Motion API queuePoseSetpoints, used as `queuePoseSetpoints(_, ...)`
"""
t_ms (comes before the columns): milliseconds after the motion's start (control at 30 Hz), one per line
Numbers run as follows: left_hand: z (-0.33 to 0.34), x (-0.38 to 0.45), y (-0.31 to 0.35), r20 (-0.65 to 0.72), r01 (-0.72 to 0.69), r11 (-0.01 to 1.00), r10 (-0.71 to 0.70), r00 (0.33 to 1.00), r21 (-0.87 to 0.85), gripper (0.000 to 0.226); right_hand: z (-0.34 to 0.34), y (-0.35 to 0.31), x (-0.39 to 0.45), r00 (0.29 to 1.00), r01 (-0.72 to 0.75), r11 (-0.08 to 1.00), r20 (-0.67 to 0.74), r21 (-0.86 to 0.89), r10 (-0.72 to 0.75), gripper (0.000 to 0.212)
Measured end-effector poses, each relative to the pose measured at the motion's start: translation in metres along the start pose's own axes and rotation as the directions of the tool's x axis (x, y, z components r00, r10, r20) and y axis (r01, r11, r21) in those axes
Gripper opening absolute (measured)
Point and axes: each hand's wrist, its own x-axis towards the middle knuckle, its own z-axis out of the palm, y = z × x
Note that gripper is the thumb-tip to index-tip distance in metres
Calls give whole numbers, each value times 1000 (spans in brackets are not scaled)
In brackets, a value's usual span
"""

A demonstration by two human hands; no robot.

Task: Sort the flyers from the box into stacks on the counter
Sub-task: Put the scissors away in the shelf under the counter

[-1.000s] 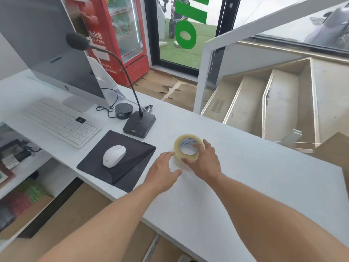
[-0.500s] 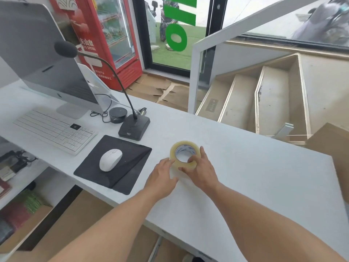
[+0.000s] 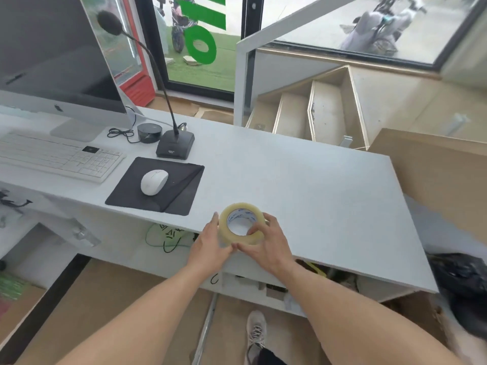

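A roll of clear packing tape [image 3: 226,227] is lifted just above the front edge of the white counter [image 3: 316,196]. My left hand [image 3: 209,247] grips its left side and my right hand [image 3: 266,243] holds its right side, with the thumb at the inner ring. A brown cardboard box [image 3: 434,175] stands at the counter's right end; its contents are hidden. No flyers are visible.
On the counter's left part stand a monitor [image 3: 52,61], a white keyboard [image 3: 55,156], a white mouse [image 3: 154,181] on a black pad [image 3: 158,185], and a gooseneck microphone [image 3: 175,146]. A black bag [image 3: 463,280] lies at right. My shoe [image 3: 255,333] is on the floor below.
Both hands have lifted the tape roll off the counter and drawn it back toward the front edge. The view has pulled back and tilted down.
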Motion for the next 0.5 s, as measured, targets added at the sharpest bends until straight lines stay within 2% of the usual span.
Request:
queuePoseSetpoints(67, -3, -26, -20, -24, -13, 999, 12, 1000, -33, 110, 13, -4, -31, 1000, 0, 1000, -5, -24, 0, 40)
queuePoseSetpoints(133, -4, -51, -37, -37, -47, 998, 46, 998, -34, 103, 24, -7, -60, 1000, 20, 999, -10, -33, -20, 44)
queuePoseSetpoints(267, -1, -96, -57, 27, -37, 998, 38, 999, -44, 94, 38, 1, -108, 995, 94, 993, -9, -66, -95, 50)
queuePoseSetpoints(367, 13, -118, -65, 70, -28, 998, 32, 997, -51, 97, 44, 16, -133, 998, 68, 993, 21, -94, -67, 46)
queuePoseSetpoints(500, 38, -133, -65, 112, 1, 1000, 2, 994, -25, 96, 42, 43, -154, 995, 27, 985, 95, -168, -11, 52)
